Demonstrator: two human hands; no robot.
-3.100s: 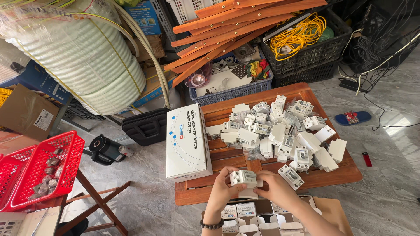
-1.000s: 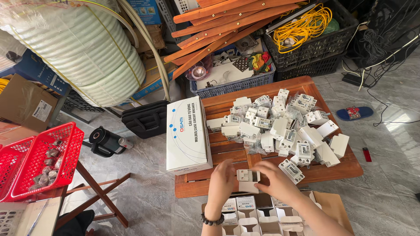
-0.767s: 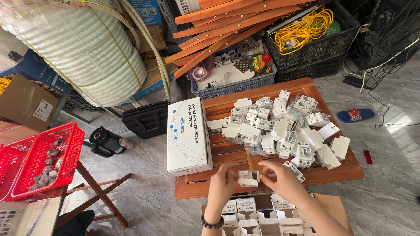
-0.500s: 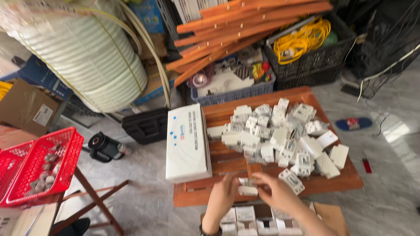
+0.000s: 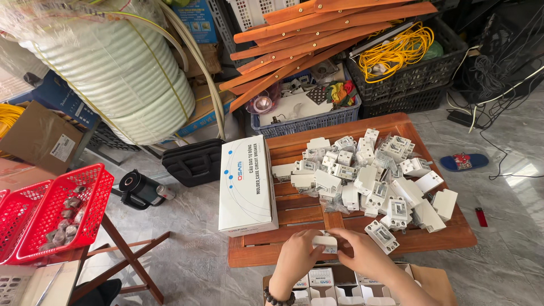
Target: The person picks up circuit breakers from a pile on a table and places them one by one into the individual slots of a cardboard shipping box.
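My left hand (image 5: 296, 259) and my right hand (image 5: 360, 253) meet at the near edge of a low wooden slatted table (image 5: 294, 212), both gripping one small white boxed part (image 5: 325, 242). Directly below my hands stands an open cardboard carton (image 5: 430, 280) packed with rows of small white boxes (image 5: 321, 277). Beyond my hands, a heap of loose white electrical parts (image 5: 368, 178) covers the right half of the table. A long white carton with blue dots (image 5: 246, 184) lies on the table's left end.
A big coil of white corrugated conduit (image 5: 113, 68) leans at the far left. Red baskets (image 5: 54, 212) sit on a stand at the left. Orange wooden slats (image 5: 317, 28), a blue crate (image 5: 309, 110) and a black crate with yellow cable (image 5: 396, 54) stand behind the table. A sandal (image 5: 463, 161) and a red lighter (image 5: 480, 216) lie on the floor to the right.
My hands, holding the small white part, have drifted slightly nearer to me and lower, over the carton. The view has shifted a little; nothing else moved.
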